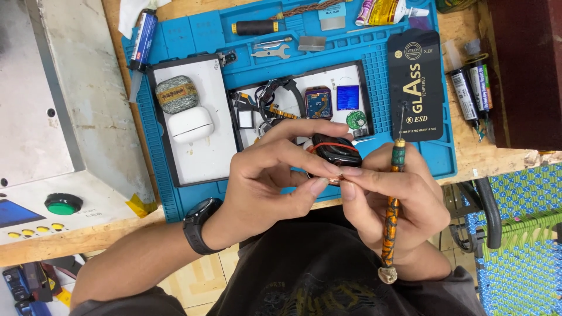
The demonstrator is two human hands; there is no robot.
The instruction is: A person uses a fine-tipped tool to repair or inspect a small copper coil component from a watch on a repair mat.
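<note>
A small black glossy smartwatch body with a thin red line round its edge [335, 150] is held above the near edge of the blue silicone repair mat [445, 126]. It is pinched between thumb and fingers of the left hand [275, 172], while the right hand [392, 199] is pressed against it at thumb and forefinger and also grips a slender orange-and-black patterned hand tool [391, 216] along the palm. The watch body is judged light, rigid, smooth and fragile at its glass face, so it is best taken by the side edges. On the mat, a white tray [202, 149] holds a white earbud case [190, 124] and a grey woven pouch [176, 93]; a second tray [351, 73] holds small circuit boards and flex cables.
</note>
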